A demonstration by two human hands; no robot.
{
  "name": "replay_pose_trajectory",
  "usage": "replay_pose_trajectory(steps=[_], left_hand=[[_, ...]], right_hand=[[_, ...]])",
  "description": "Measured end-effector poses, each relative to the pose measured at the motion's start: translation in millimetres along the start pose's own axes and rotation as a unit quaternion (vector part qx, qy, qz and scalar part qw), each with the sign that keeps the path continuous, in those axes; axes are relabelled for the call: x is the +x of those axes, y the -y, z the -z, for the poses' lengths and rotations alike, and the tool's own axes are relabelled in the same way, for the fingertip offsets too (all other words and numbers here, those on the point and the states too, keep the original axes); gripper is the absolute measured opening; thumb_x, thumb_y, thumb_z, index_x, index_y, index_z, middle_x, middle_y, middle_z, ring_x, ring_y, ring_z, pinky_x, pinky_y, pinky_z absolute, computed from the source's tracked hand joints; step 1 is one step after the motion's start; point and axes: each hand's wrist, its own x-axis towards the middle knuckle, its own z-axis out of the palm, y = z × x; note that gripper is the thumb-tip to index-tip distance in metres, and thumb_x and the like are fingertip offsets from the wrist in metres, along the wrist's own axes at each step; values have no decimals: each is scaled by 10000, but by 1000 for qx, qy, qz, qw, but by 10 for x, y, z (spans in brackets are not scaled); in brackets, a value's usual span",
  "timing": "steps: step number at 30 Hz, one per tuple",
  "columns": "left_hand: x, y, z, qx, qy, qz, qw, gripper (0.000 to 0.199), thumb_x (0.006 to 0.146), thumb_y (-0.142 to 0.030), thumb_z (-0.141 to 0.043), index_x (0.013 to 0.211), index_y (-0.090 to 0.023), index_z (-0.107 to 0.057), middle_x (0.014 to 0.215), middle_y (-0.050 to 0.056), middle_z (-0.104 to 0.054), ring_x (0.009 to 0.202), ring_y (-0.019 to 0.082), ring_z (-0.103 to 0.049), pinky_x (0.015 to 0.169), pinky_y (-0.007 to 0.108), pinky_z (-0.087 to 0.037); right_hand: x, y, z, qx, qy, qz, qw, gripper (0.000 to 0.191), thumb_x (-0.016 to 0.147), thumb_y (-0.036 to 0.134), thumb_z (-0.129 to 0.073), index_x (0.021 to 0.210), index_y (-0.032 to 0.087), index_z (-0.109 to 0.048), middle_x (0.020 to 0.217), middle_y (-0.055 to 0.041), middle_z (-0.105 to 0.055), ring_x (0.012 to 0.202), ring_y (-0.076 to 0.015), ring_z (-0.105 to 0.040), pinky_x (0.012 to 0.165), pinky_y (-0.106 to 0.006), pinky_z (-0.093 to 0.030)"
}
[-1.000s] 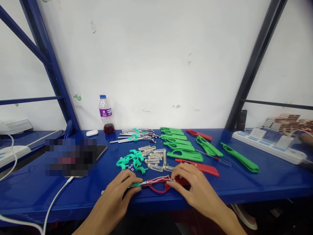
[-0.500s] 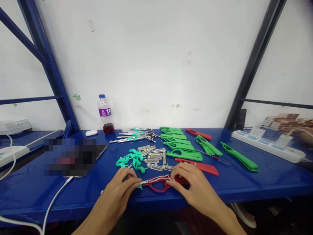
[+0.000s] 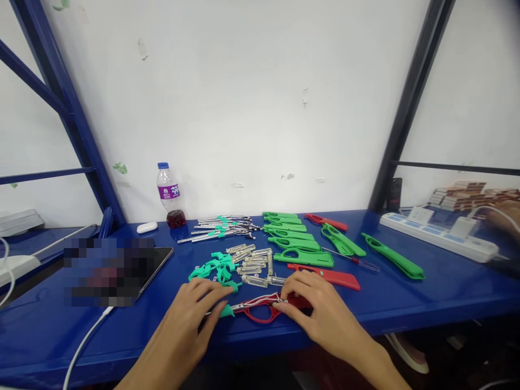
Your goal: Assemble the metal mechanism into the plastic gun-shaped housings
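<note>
the left hand (image 3: 189, 314) and the right hand (image 3: 319, 309) were apart, one at each end of a red casing (image 3: 262, 321) that lay near the front edge of the blue surface (image 3: 365, 309). the right hand was pinched on the casing beside its loop, thumb and forefinger meeting where the white wires (image 3: 260, 298) ended. the left hand was spread, its forefinger parted from its thumb; a teal trigger (image 3: 228, 311) on a metal rod (image 3: 238, 307) sat by the thumb, though it was hard to tell whether the two touched.

just beyond the left forefinger lay a heap of loose teal triggers (image 3: 219, 265), and beyond the gap between the hands, a cluster of clear tanks (image 3: 255, 280). another red casing (image 3: 343, 279) lay just past the right hand. to the left of the left hand, a white cable (image 3: 87, 338) ran to a dark phone (image 3: 156, 265).

farther out, past the right hand, were a row of green casings (image 3: 303, 245), a screwdriver (image 3: 369, 265) and, off to the right, a white power strip (image 3: 439, 238). past the left hand, finished-looking rods with teal triggers (image 3: 221, 235) were piled up, with a bottle (image 3: 168, 192) upright behind them near the wall (image 3: 244, 108).
</note>
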Motion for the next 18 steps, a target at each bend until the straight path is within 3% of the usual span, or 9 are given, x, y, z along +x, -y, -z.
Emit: replay_pose_trajectory(steps=[4, 8, 14, 18], left_hand=[[256, 159, 28, -8, 87, 33, 996, 295, 1014, -258, -531, 1207, -338, -739, 1131, 25, -764, 1035, 244, -700, 885, 396, -568], [405, 234, -26, -37, 163, 57, 984, 341, 930, -208, -642, 1224, -356, -728, 1165, 4, -764, 1097, 247, -694, 902, 362, -565], [392, 270, -147, -55, 166, 62, 983, 265, 994, -233, -588, 1186, -325, -746, 1131, 7, -780, 1057, 247, -696, 939, 395, -541], [412, 210, -95, -61, 150, 75, 984, 260, 1040, -290, -544, 1213, -297, -738, 1175, 36, -763, 1104, 273, -662, 934, 417, -526]], right_hand=[[3, 6, 4, 2, -1, 3, 1000, 121, 1046, 331, -732, 976, 278, -649, 1052, 35, -666, 1023, -226, -615, 935, -375, -421], [5, -2, 1, 3, -2, 3, 1000, 133, 1039, 326, -743, 964, 276, -647, 1040, 38, -666, 1012, -223, -615, 924, -366, -418], [-5, 9, 14, 5, -10, 12, 1000, 144, 1036, 323, -749, 961, 275, -636, 1034, 43, -664, 1009, -222, -610, 956, -368, -402], [-5, 26, 29, 24, -9, 19, 999, 115, 1089, 276, -650, 975, 280, -633, 1041, 52, -673, 1025, -210, -614, 998, -360, -390]])
